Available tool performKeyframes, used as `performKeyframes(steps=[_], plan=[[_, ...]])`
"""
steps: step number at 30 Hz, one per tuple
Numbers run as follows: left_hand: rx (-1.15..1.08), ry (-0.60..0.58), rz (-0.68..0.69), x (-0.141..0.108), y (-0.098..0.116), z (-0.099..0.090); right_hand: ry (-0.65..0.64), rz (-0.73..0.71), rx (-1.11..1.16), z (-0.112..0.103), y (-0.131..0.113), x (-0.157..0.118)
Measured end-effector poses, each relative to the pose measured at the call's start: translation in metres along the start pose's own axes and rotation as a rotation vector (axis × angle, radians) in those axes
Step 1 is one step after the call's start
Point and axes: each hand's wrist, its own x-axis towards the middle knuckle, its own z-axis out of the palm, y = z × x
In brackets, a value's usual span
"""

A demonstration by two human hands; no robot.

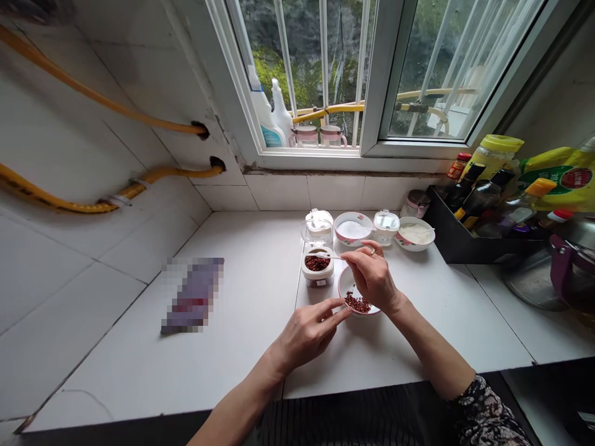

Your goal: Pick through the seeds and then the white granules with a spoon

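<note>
My right hand pinches a small white spoon, whose end is over a jar filled with reddish-brown peppercorn-like bits. Below that hand is a white bowl with a pink rim, partly hidden by it. A small heap of the same reddish bits lies inside the bowl. At the bowl's left edge, my left hand touches the rim with its fingertips, fingers extended and slightly apart.
Behind stand a lidded white jar, a bowl of white powder, a clear-lidded jar and another bowl. A black box of bottles and a metal pot are right. A blurred purple packet lies left.
</note>
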Motion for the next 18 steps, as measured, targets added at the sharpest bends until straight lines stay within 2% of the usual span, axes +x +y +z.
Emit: performKeyframes(steps=[3, 5, 9, 13, 16, 18], plan=[[-0.002, -0.004, 0.001, -0.001, 0.000, 0.000, 0.103, 0.036, -0.035, -0.018, 0.005, 0.000], [-0.004, -0.002, 0.002, -0.001, -0.001, 0.000, 0.110, 0.133, -0.065, -0.033, 0.013, -0.002], [-0.012, -0.003, -0.004, -0.003, -0.002, 0.001, -0.144, 0.232, -0.158, -0.054, 0.033, -0.009], [-0.023, -0.014, -0.010, -0.005, -0.002, 0.000, -0.344, 0.224, -0.185, -0.051, 0.034, -0.014], [-0.025, -0.028, -0.009, -0.006, -0.003, 0.000, -0.395, 0.209, -0.091, -0.042, 0.025, -0.014], [-0.023, -0.034, -0.014, -0.006, -0.003, 0.000, -0.371, 0.213, -0.037, -0.038, 0.020, -0.013]])
